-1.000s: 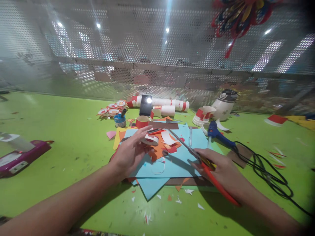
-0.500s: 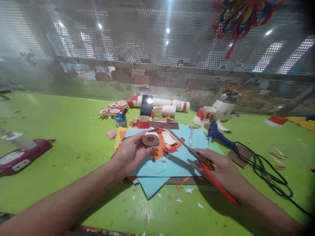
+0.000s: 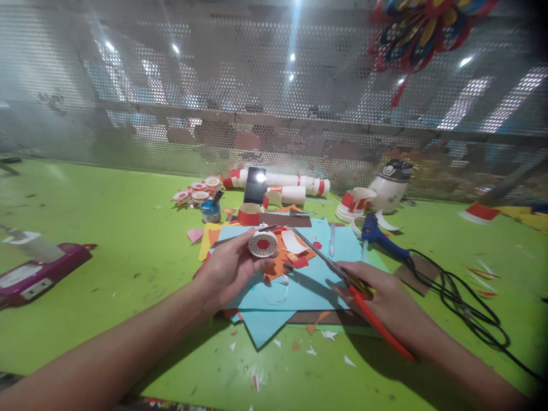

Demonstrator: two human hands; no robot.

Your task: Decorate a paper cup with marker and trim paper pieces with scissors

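My left hand grips a round white paper disc by its left edge; a red shape sits at its centre, ringed by small dark marks. To the right, my right hand is closed around a pair of scissors with red handles. Their blades point up and left toward the disc, apart from it. Below both hands lie blue paper sheets, with orange paper and red and white cut pieces on top.
A blue glue gun with a black cord lies at right. Behind stand paper cup pieces, a white jug, a phone, a blue jar and several decorated discs. A purple power strip lies left.
Almost nothing differs. The disc in my left hand is tilted slightly more toward me, and the view has shifted a little.
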